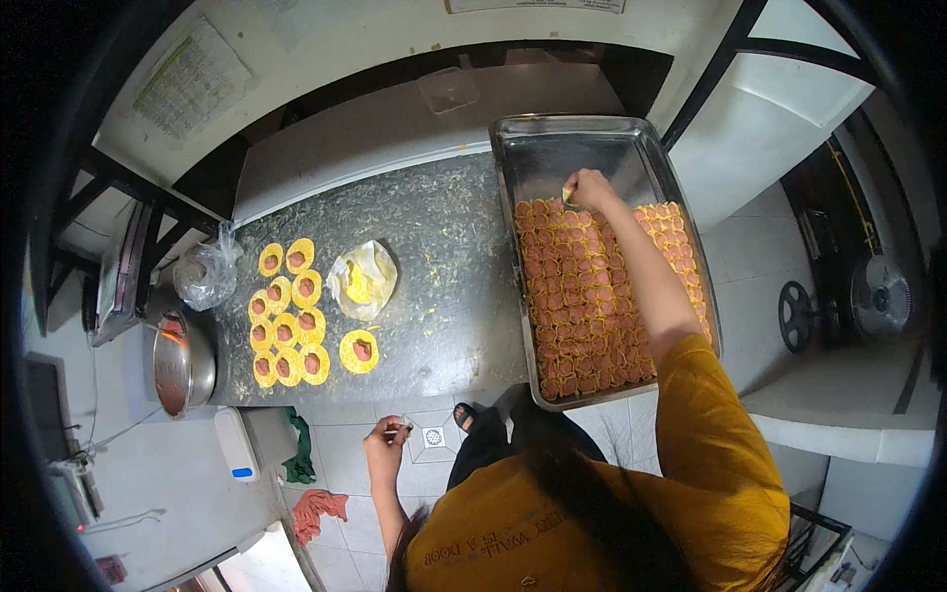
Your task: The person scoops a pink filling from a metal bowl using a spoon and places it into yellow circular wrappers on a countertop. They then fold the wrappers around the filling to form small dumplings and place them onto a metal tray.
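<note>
My right hand (589, 189) reaches over the big metal tray (641, 148) and pinches a small yellow-wrapped dumpling (567, 195) at the back edge of the rows. Packed rows of open-topped dumplings (582, 296) with pink filling fill the tray's near part. My left hand (386, 441) hangs in front of the table edge, fingers closed around something small and pale that I cannot make out. On the table's left lie several round yellow wrappers (286, 331), each with a lump of pink filling. A single filled wrapper (358, 351) sits apart, closest to my left hand.
An opened pale wrapping (362, 280) with yellow wrappers or bits inside lies on the speckled table (444, 266). At the left end are a clear plastic bag (207, 266) and a steel pot (182, 363). A white-lidded bin (237, 444) stands below. A wall rises behind the table.
</note>
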The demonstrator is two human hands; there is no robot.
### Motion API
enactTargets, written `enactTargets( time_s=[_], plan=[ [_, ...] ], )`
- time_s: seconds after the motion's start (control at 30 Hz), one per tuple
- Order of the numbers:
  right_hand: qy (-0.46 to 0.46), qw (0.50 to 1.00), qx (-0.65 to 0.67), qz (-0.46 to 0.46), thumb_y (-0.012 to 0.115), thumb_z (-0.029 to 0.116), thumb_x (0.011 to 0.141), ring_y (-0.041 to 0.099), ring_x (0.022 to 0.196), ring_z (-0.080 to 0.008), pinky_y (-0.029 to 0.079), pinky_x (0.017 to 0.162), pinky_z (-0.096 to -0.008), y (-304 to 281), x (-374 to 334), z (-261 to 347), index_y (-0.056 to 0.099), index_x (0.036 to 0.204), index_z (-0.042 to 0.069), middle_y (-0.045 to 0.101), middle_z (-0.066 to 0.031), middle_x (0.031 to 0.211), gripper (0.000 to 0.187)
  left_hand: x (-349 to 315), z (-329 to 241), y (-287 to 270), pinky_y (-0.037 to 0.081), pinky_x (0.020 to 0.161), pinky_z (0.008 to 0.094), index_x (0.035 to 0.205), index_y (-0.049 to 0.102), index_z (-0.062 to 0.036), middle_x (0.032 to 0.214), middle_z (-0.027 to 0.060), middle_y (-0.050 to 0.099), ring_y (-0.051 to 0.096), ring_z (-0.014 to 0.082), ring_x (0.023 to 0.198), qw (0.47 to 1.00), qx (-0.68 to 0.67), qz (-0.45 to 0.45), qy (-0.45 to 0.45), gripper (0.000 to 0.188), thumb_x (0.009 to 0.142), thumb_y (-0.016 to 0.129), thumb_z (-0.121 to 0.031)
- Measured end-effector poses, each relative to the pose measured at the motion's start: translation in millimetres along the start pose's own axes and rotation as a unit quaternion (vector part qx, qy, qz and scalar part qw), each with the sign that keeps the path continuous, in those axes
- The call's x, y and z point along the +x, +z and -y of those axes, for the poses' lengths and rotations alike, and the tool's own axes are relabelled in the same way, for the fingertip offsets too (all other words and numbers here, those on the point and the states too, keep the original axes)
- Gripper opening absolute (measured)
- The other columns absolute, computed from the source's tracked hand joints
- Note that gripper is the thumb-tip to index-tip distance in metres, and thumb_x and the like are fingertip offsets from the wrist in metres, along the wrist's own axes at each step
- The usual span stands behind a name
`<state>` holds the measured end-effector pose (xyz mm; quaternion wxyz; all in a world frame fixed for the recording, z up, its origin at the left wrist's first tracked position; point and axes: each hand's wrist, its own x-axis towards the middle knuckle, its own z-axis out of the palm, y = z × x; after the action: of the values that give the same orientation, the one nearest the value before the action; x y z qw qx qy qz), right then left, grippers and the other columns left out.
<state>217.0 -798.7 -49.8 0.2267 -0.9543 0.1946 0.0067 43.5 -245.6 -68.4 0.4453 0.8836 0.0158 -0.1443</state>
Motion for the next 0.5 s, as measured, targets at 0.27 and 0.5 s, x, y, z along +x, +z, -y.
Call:
enactTargets(
  time_s=[0.27,0.5],
  plan=[
    [-0.032,0.978,-0.074,0.191,0.060,0.015,0.073,0.062,0.077,-0.0273,0.048,0.072,-0.0366,6.2,32.5,-12.5,0.067,0.087,0.008,0.062,-0.0152,0.090,0.018,-14.2,-12.2,7.3,0.050,0.055,0.0237,0.093,0.059,0.0032,0.074,0.0095,0.064,0.062,0.0127,0.063,0.998,0.061,0.021,0.005,0.018,0.075,0.059,0.005],
    [-0.046,0.974,-0.037,0.217,0.059,0.010,0.074,0.060,0.076,-0.0292,0.047,0.072,-0.0363,5.5,34.8,-15.9,0.067,0.091,0.012,0.060,-0.0138,0.093,0.019,-12.4,-23.4,18.6,0.049,0.054,0.0235,0.092,0.060,0.0013,0.074,0.0096,0.065,0.062,0.0120,0.063,0.997,0.058,0.039,0.022,0.018,0.075,0.060,0.004]
  ],
)
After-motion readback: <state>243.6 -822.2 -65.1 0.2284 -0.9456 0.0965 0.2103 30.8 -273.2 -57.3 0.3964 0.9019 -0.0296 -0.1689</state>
